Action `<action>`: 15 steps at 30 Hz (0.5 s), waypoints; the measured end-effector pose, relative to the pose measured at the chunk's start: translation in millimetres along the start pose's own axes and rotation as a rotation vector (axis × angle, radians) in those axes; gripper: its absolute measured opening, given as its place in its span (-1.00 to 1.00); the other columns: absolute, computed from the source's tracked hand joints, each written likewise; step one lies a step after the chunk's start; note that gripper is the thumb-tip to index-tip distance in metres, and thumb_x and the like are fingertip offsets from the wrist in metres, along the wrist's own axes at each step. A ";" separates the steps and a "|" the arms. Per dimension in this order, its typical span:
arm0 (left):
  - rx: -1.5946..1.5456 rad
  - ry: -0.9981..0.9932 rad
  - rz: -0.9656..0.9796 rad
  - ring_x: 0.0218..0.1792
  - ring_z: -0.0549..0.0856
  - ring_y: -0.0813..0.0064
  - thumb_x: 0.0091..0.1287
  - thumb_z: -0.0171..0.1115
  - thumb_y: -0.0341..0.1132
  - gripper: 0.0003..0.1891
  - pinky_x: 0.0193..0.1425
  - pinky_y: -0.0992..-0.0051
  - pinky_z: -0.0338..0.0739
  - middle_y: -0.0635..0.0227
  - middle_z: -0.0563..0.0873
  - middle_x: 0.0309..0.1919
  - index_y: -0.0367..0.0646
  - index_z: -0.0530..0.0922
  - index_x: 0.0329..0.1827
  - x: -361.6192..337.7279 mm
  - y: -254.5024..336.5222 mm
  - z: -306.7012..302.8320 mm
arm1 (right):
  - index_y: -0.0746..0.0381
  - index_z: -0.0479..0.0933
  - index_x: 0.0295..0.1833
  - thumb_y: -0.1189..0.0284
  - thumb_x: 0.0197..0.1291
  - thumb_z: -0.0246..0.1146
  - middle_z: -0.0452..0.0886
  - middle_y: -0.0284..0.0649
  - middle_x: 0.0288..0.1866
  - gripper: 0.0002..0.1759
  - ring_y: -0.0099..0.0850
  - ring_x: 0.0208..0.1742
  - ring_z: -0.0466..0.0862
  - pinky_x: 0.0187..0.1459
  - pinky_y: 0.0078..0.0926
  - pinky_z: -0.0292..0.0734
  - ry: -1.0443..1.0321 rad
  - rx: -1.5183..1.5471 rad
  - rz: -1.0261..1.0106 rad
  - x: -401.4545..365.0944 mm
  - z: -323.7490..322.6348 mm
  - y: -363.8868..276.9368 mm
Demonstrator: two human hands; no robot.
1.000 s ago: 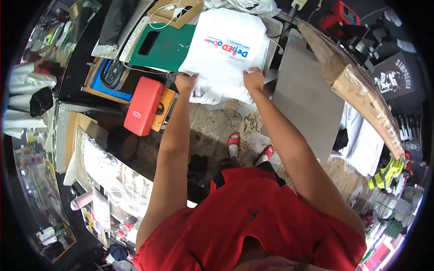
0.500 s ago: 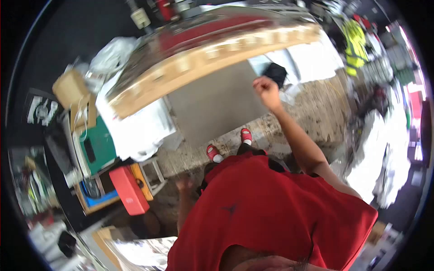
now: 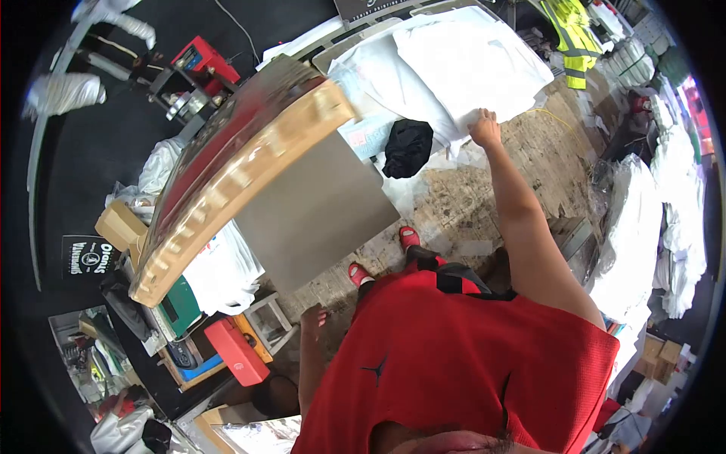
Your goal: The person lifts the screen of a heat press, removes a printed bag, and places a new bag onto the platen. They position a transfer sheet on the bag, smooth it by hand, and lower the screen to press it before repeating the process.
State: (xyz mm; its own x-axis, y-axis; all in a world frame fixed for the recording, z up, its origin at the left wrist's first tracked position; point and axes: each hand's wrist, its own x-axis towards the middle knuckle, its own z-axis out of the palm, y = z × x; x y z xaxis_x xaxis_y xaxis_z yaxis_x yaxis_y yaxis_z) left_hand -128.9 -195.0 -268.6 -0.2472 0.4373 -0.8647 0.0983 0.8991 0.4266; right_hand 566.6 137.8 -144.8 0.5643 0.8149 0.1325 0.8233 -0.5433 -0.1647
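My right hand [image 3: 485, 129] is stretched out with its fingers closed at the near edge of a white garment [image 3: 473, 64], which lies spread over a table at the back right. A crumpled black cloth [image 3: 408, 148] lies left of that hand. Down by my left side hangs my left hand [image 3: 313, 318], holding nothing, its fingers loosely apart. Between me and the back stands a flat grey board [image 3: 321, 208]. Tilted above the board is a wood-edged frame [image 3: 242, 193] with a red area.
White garments [image 3: 221, 274] are piled left of the board. A red box [image 3: 236, 352] and a green case [image 3: 179, 309] sit at the lower left. White plastic-wrapped bundles [image 3: 624, 234] line the right side. A yellow safety vest [image 3: 571, 38] hangs at the back right.
My view has swung to the right, and the frame and board appear further left. My right hand has gone from hovering beside the black cloth to the white garment's edge.
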 end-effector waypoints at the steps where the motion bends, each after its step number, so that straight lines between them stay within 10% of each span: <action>1: 0.011 0.009 -0.006 -0.20 0.73 0.47 0.45 0.26 -0.04 -0.61 -0.12 0.40 0.61 0.37 0.78 -0.13 -0.12 0.65 0.16 -6.5 12.4 4.8 | 0.12 0.50 0.38 0.25 0.23 0.38 0.40 -0.03 0.51 -0.41 -0.15 0.58 0.28 0.46 -0.09 0.36 -0.093 -0.011 -0.076 -0.3 -2.3 5.5; 6: 0.072 -0.266 0.299 -0.03 0.73 0.49 0.50 0.23 -0.04 -0.62 0.03 0.41 0.60 0.35 0.78 -0.05 -0.12 0.65 0.17 -30.4 46.8 52.9 | 0.25 0.73 -0.16 0.36 0.25 0.18 0.76 0.08 -0.21 -0.74 0.04 -0.19 0.78 -0.02 -0.05 0.69 0.047 0.060 -0.119 -17.2 19.0 11.7; 15: 0.582 -0.468 0.507 0.11 0.70 0.27 0.44 0.30 0.05 -0.43 0.22 0.37 0.54 0.10 0.75 0.08 -0.26 0.59 0.27 -66.6 112.9 135.2 | 0.13 0.81 -0.17 0.41 0.14 0.24 0.78 0.00 -0.24 -0.75 -0.04 -0.18 0.80 0.00 -0.22 0.70 0.025 0.459 -0.019 22.3 -12.1 41.6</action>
State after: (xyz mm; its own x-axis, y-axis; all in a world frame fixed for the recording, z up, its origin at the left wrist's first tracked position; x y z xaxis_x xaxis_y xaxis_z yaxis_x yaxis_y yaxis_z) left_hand 29.0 -119.9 -198.7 0.3636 0.6330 -0.6834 0.5928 0.4087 0.6939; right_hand 614.2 130.9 -136.8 0.5553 0.8158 0.1618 0.7239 -0.3784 -0.5769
